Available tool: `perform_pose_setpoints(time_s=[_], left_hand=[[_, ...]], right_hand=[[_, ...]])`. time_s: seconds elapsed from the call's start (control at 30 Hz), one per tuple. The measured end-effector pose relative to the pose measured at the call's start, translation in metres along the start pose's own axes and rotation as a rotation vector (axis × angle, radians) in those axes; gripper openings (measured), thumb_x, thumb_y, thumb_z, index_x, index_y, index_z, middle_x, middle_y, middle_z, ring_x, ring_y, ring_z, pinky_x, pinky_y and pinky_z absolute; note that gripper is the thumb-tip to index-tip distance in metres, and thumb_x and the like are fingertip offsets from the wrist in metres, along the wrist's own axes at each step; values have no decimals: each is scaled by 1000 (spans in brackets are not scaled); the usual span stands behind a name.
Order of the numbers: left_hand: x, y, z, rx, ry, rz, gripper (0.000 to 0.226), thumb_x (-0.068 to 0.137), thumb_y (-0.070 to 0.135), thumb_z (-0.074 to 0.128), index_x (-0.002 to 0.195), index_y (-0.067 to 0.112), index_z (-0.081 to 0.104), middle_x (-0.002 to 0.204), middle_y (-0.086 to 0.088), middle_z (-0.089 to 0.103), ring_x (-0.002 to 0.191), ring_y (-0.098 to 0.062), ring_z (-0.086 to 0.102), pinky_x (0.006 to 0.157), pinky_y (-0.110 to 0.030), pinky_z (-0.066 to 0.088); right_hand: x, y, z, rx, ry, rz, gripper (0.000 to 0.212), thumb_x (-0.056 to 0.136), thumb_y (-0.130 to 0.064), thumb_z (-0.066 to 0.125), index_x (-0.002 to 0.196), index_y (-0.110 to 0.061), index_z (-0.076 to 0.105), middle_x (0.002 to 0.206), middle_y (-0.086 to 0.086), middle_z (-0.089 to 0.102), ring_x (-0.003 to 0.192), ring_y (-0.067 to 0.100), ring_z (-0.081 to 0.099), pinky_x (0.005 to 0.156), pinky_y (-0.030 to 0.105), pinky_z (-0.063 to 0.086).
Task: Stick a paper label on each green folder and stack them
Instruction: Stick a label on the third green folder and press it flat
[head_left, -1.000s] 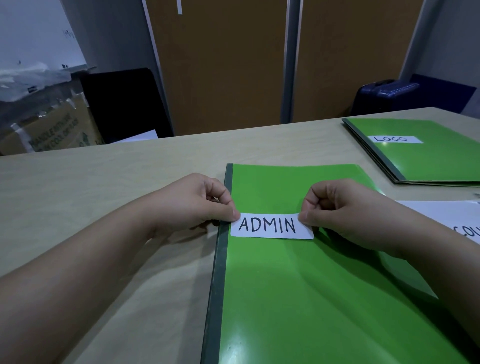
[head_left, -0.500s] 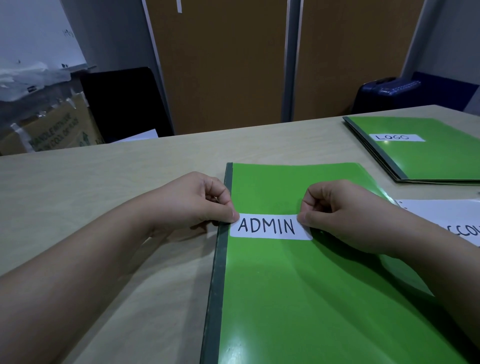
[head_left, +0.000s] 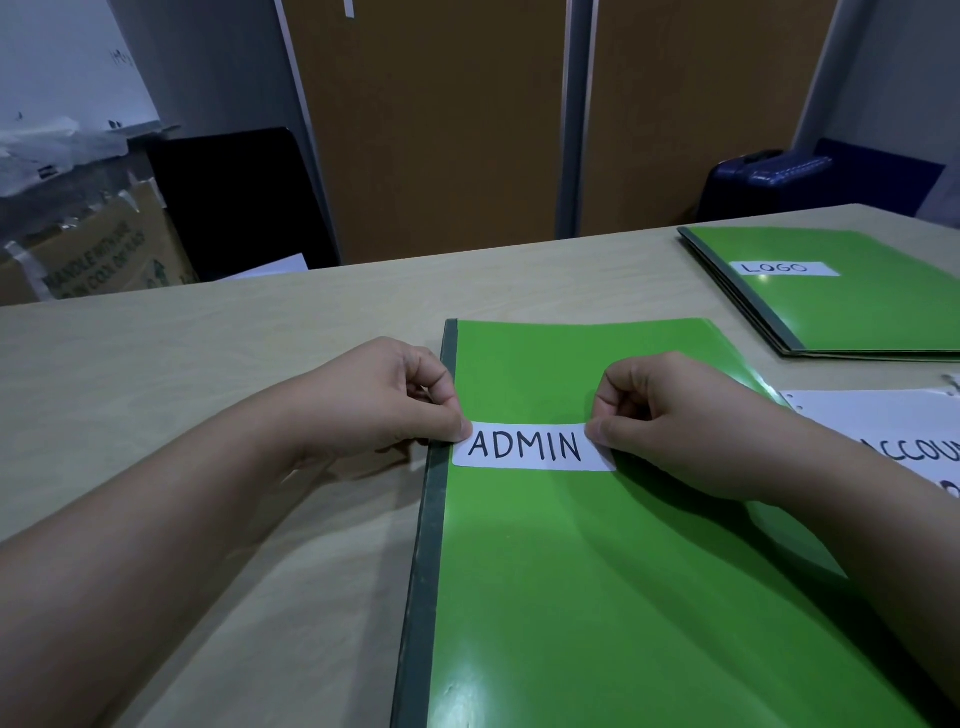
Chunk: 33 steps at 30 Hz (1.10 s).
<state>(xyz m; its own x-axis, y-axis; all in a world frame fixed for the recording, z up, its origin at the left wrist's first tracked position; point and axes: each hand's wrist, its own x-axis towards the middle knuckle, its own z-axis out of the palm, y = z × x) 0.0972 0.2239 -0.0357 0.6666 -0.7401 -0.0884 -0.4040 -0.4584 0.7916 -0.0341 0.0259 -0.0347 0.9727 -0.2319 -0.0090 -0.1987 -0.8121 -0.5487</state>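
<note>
Both hands, left (head_left: 384, 400) and right (head_left: 680, 421), still pinch the ends of the ADMIN label (head_left: 530, 448), which has barely shifted on the green folder (head_left: 597, 571). I judge it nearly placed; pressing flat comes next, then stacking onto the LOGO pile (head_left: 852, 306).

There is just one camera, worn on the person's head. It looks forward and down, close over the desk (head_left: 218, 364), which fills the lower half of the frame. Both arms come in from the bottom corners. The upper part shows the brown wall (head_left: 441, 119) behind
</note>
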Motion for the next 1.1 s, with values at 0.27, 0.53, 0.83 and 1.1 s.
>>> perform_pose_setpoints(time_s=[0.27,0.53,0.83,1.1], left_hand=[[0,1,-1,28,-13,6,19,76,13,79,60,12,68,72,-10,55,57,-16,46,52,-26,36],[0,1,0,34,-10,4,19,75,13,78,59,13,67,71,-10,55,57,-15,45,53,-26,36],[0,1,0,60,10,-2,21,74,13,78,57,16,68,68,-3,59,54,-8,47,51,-18,37],[1,0,0,73,-3,-12,17,74,15,79,60,15,69,68,-5,60,59,-13,47,58,-25,36]], right_hand=[[0,0,2,-18,8,-1,16,85,-26,61,71,-18,62,57,-8,56,49,3,45,49,20,31],[-1,-2,3,-43,15,-8,17,85,-24,60,69,-19,60,57,-7,56,51,6,46,50,23,34],[-2,-4,3,-66,19,-11,18,85,-23,59,68,-19,60,54,-7,53,49,6,45,49,23,33],[-1,-4,3,-69,17,-8,16,85,-23,59,69,-19,60,56,-7,55,50,5,47,50,22,34]])
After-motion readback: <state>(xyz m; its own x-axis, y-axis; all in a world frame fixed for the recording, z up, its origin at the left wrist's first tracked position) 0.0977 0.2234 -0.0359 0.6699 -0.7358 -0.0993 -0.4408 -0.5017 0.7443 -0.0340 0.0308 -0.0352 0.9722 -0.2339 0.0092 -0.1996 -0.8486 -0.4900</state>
